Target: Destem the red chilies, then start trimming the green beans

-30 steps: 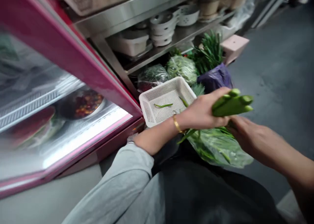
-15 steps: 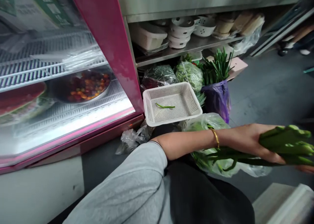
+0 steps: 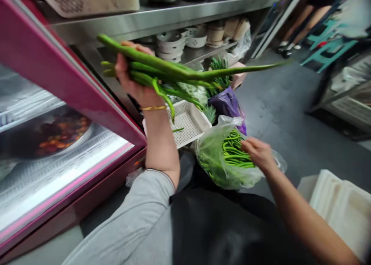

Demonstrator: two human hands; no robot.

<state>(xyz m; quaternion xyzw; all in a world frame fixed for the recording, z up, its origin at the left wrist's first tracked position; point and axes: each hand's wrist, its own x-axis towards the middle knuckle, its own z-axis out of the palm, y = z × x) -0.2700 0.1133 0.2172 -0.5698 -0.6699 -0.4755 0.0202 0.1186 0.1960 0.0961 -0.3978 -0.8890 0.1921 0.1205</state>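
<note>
Raised at the upper left, my left hand is closed round a bunch of long green beans, whose tips stretch out to the right. A gold bracelet circles that wrist. Below the beans sits a white perforated basket with one short green piece in it, partly hidden by my left arm. My right hand is at the right edge of an open clear plastic bag full of green beans. Its fingers are pressed together; what they hold, if anything, I cannot make out.
A glass-front fridge with a pink frame stands at the left. Metal shelves hold white bowls. Behind the bag is a purple bag with greens. White boxes lie at the lower right, and a person's legs show at the top right.
My left hand has swung from the far right to the upper left with the beans. My right hand has come into view at the bag. The view has shifted rightward.
</note>
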